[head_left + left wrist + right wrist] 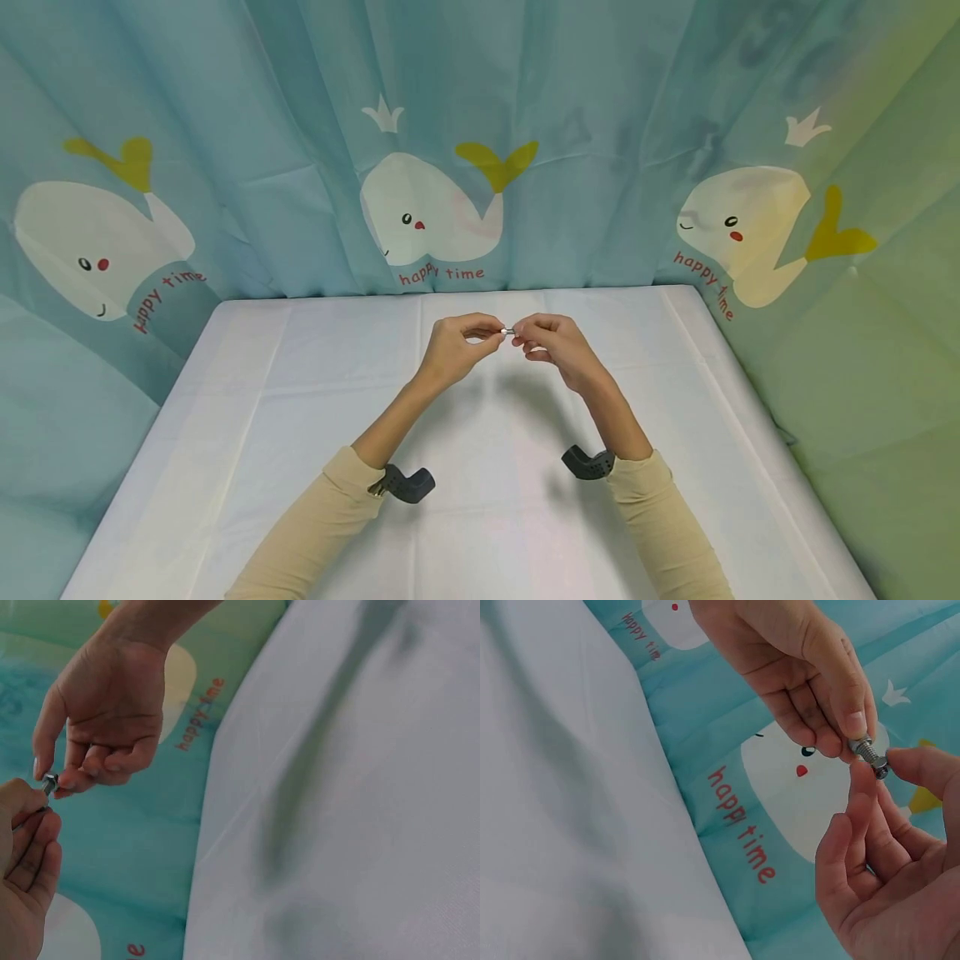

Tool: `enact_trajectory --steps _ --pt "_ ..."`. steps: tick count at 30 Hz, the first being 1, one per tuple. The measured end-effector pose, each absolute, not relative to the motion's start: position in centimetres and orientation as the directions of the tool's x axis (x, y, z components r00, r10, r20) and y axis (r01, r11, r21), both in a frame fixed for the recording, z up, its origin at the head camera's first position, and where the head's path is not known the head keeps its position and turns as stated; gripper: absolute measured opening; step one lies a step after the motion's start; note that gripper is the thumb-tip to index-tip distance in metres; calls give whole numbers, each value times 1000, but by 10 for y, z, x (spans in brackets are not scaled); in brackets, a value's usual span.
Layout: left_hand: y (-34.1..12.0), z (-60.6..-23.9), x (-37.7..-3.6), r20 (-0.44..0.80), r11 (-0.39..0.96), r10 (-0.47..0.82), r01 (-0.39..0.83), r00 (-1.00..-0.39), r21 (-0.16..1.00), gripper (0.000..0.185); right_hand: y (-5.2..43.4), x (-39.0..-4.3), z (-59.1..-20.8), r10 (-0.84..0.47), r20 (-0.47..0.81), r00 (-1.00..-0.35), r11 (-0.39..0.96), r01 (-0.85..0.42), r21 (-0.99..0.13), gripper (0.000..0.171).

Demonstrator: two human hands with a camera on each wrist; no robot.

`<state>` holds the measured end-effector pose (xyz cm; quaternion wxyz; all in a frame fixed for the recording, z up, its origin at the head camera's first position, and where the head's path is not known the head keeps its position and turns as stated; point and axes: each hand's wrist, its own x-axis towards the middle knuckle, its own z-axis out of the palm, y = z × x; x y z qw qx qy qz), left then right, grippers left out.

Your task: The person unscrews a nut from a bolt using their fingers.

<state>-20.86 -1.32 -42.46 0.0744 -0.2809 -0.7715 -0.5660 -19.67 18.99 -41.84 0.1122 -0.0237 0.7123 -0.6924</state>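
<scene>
Bolt (864, 749) lay level between both hands above table (300, 400); left hand (450, 350) pinched threaded end, right hand (558, 342) pinched nut (881, 766).

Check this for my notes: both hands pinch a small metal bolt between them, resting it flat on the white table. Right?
Not quite. Both the left hand and the right hand do pinch the small metal bolt, but it is held in the air above the white table, not resting on it; the head view shows this.
</scene>
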Motion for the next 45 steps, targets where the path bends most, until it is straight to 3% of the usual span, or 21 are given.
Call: enact_trajectory --steps 24,36,45 --pt "-11 -422 -207 440 198 340 520 -831 831 10 194 -194 -421 -228 18 -974 4 -19 -1000 18" --pt "-10 -421 -208 439 213 343 523 -831 825 10 191 -196 -417 -199 -79 -977 33 74 -997 27" --pt "-10 -422 -208 438 213 350 526 -828 824 9 191 -197 -421 -198 -19 -980 31 14 -999 20"
